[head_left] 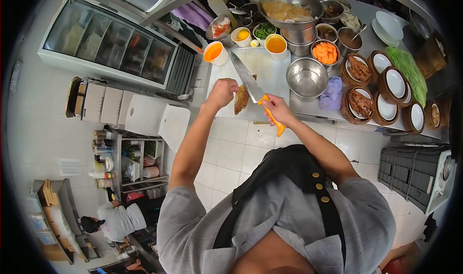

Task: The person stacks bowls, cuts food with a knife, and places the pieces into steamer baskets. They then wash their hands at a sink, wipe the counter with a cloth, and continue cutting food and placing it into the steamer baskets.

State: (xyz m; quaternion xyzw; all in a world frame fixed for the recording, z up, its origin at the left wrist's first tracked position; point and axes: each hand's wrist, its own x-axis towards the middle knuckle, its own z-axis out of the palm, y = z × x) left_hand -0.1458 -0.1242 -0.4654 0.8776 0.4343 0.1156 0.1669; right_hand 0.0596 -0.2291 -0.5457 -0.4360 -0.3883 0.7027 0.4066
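My right hand (279,109) is wrapped around the orange handle of a kitchen knife (247,77). Its broad steel blade slants up and left over a white cutting board (276,78). Beneath and beside the blade lies a long piece of brown, glossy cooked meat (241,100). My left hand (223,93) is closed, its curled fingers pressed to the meat's left edge; the fingertips are partly hidden. A small brown bit shows past the blade's right side.
Behind the board stand a tub of orange liquid (214,53), a cup of yellow sauce (276,44) and chopped greens (264,30). To the right are a steel bowl (306,77), sliced carrots (325,52), a purple cloth (331,93) and several bowls in brown holders (359,102). Another person (118,220) stands lower left.
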